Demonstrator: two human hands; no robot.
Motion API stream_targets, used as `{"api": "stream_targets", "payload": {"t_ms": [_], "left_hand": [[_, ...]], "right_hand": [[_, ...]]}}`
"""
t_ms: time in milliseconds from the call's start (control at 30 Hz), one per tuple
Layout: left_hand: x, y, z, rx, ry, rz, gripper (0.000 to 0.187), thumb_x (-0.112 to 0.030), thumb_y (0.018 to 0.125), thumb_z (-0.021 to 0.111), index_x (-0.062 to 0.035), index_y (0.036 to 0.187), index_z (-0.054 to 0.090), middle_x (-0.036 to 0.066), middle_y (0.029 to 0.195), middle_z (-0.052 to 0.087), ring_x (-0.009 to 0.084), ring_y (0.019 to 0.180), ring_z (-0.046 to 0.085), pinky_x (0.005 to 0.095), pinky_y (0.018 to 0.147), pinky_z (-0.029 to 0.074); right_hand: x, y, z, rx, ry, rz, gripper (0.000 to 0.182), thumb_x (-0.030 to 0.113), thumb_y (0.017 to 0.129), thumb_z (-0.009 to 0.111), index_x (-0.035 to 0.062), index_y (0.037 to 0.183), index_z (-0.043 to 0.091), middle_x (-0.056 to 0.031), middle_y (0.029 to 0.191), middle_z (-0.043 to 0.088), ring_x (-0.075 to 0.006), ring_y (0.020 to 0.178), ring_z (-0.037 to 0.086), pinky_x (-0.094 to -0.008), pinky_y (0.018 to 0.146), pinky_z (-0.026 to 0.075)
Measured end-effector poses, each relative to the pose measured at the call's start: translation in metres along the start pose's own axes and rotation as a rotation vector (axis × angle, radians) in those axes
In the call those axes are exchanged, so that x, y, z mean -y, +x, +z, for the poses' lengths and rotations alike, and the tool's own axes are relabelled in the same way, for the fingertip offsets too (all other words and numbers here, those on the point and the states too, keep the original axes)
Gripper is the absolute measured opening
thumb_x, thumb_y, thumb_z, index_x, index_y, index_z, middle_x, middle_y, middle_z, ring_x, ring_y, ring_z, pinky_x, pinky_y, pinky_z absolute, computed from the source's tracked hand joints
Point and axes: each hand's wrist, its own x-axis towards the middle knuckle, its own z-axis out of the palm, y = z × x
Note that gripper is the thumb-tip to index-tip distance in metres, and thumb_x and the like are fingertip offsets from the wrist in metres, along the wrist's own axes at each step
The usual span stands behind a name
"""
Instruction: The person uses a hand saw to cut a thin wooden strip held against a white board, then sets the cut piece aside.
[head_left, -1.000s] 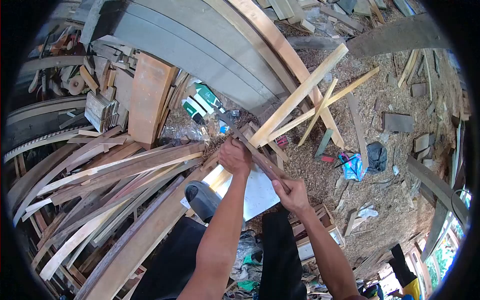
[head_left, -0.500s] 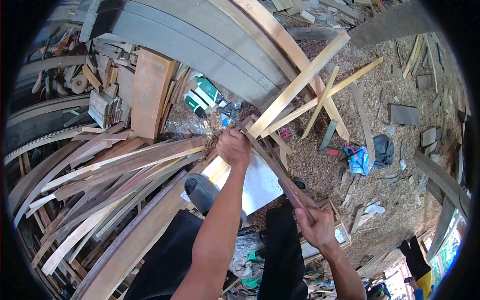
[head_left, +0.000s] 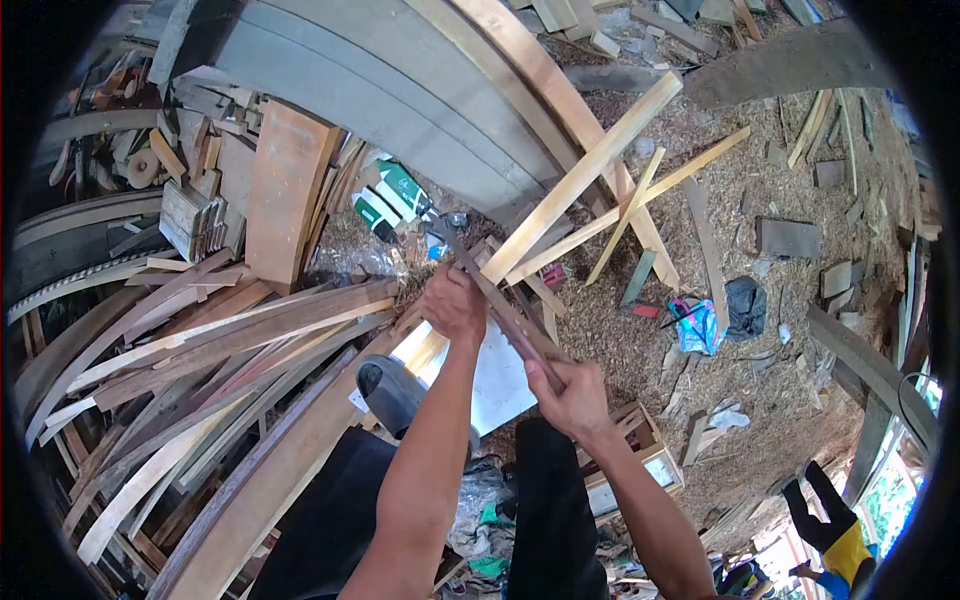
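Note:
My right hand (head_left: 572,395) is closed round the lower end of a long, narrow, dark brown bar (head_left: 508,322). The bar slants up and left, past the fingers of my left hand (head_left: 455,302), and its far tip lies near a green-and-white box. Clenched into a fist, the left hand sits right beside the bar; what its fingers grip is hidden. Below the hands are a white panel (head_left: 500,385) and, close to my left forearm, a dark sandal (head_left: 393,395). Pale wooden strips (head_left: 580,180) cross each other just beyond the bar.
Stacked long boards (head_left: 230,350) fill the left side. A wide grey plank (head_left: 380,90) spans the top. Shavings cover the floor, with a blue-and-pink bag (head_left: 697,327), a black bag (head_left: 745,308) and a wooden box (head_left: 635,465). Another person (head_left: 840,540) is at the lower right.
My right hand has moved up and left, closer to my left hand, and the bar has slid the same way. The left hand keeps its fist; the whole view has shifted slightly.

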Motion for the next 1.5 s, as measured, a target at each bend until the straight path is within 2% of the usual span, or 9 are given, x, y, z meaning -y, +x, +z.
{"api": "stream_targets", "payload": {"t_ms": [233, 300, 367, 600, 833, 1067, 1233, 1267, 1500], "left_hand": [[0.000, -0.002, 0.001, -0.082, 0.067, 0.024, 0.033, -0.021, 0.082, 0.041, -0.0023, 0.078, 0.068, 0.024, 0.081, 0.065, 0.0417, 0.077, 0.062, 0.0500, 0.073, 0.048], [-0.007, 0.000, -0.003, -0.053, 0.083, -0.022, 0.033, -0.021, 0.081, 0.041, -0.0029, 0.078, 0.068, 0.024, 0.081, 0.065, 0.0425, 0.075, 0.063, 0.0509, 0.071, 0.049], [-0.002, -0.002, 0.002, -0.052, 0.105, -0.041, 0.033, -0.020, 0.081, 0.039, -0.0030, 0.076, 0.067, 0.025, 0.079, 0.065, 0.0437, 0.073, 0.063, 0.0520, 0.070, 0.049], [0.006, 0.000, 0.013, -0.129, 0.031, 0.070, 0.031, -0.018, 0.080, 0.040, 0.0000, 0.074, 0.065, 0.026, 0.078, 0.064, 0.0433, 0.073, 0.062, 0.0515, 0.072, 0.048], [0.005, -0.001, 0.010, -0.159, -0.031, 0.110, 0.029, -0.018, 0.081, 0.042, -0.0010, 0.071, 0.063, 0.023, 0.075, 0.063, 0.0415, 0.072, 0.059, 0.0502, 0.069, 0.046], [0.002, 0.001, 0.002, -0.152, -0.039, 0.097, 0.024, -0.017, 0.080, 0.045, -0.0016, 0.069, 0.060, 0.021, 0.075, 0.062, 0.0399, 0.071, 0.058, 0.0492, 0.067, 0.044], [0.000, -0.003, 0.001, -0.106, -0.044, 0.047, 0.025, -0.017, 0.080, 0.046, -0.0003, 0.068, 0.060, 0.022, 0.076, 0.062, 0.0418, 0.072, 0.059, 0.0508, 0.068, 0.044], [-0.001, -0.004, 0.000, -0.112, -0.035, 0.051, 0.025, -0.017, 0.080, 0.046, -0.0003, 0.068, 0.060, 0.022, 0.076, 0.062, 0.0418, 0.072, 0.059, 0.0508, 0.068, 0.044], [0.000, -0.003, 0.005, -0.103, -0.018, 0.024, 0.028, -0.018, 0.081, 0.045, -0.0001, 0.072, 0.064, 0.024, 0.073, 0.062, 0.0418, 0.072, 0.060, 0.0512, 0.069, 0.045]], "right_hand": [[-0.066, 0.011, 0.011, 0.060, 0.219, -0.256, 0.033, 0.021, 0.084, 0.066, 0.0008, 0.059, 0.059, -0.0119, 0.049, 0.048, -0.0265, 0.045, 0.052, -0.0355, 0.047, 0.041], [-0.037, -0.002, -0.009, 0.088, 0.221, -0.187, 0.034, 0.023, 0.085, 0.065, 0.0007, 0.061, 0.060, -0.0147, 0.052, 0.050, -0.0299, 0.046, 0.055, -0.0377, 0.047, 0.042], [-0.010, -0.029, -0.033, 0.102, 0.055, 0.061, 0.036, 0.026, 0.087, 0.064, 0.0005, 0.062, 0.061, -0.0173, 0.052, 0.051, -0.0338, 0.047, 0.056, -0.0401, 0.047, 0.043], [0.009, -0.070, -0.053, 0.107, -0.035, 0.202, 0.037, 0.027, 0.087, 0.063, 0.0005, 0.062, 0.063, -0.0186, 0.048, 0.051, -0.0374, 0.046, 0.056, -0.0421, 0.046, 0.044], [0.056, -0.052, -0.046, 0.013, -0.139, 0.187, 0.038, 0.030, 0.086, 0.063, 0.0009, 0.061, 0.064, -0.0217, 0.053, 0.055, -0.0392, 0.052, 0.059, -0.0426, 0.050, 0.047], [0.031, 0.043, 0.028, -0.022, -0.147, 0.075, 0.047, 0.037, 0.089, 0.058, -0.0022, 0.062, 0.063, -0.0212, 0.049, 0.050, -0.0383, 0.047, 0.057, -0.0431, 0.048, 0.044], [-0.022, 0.030, 0.031, -0.016, 0.104, -0.114, 0.047, 0.032, 0.090, 0.060, -0.0028, 0.059, 0.057, -0.0130, 0.044, 0.042, -0.0221, 0.038, 0.043, -0.0373, 0.043, 0.037], [-0.030, 0.032, 0.030, 0.003, 0.112, -0.106, 0.038, 0.030, 0.087, 0.064, 0.0015, 0.062, 0.063, -0.0144, 0.046, 0.046, -0.0291, 0.040, 0.049, -0.0396, 0.044, 0.040], [0.015, -0.011, -0.005, -0.037, -0.015, 0.045, 0.038, 0.032, 0.089, 0.061, 0.0028, 0.065, 0.064, -0.0188, 0.052, 0.053, -0.0374, 0.049, 0.058, -0.0419, 0.048, 0.045]]}}
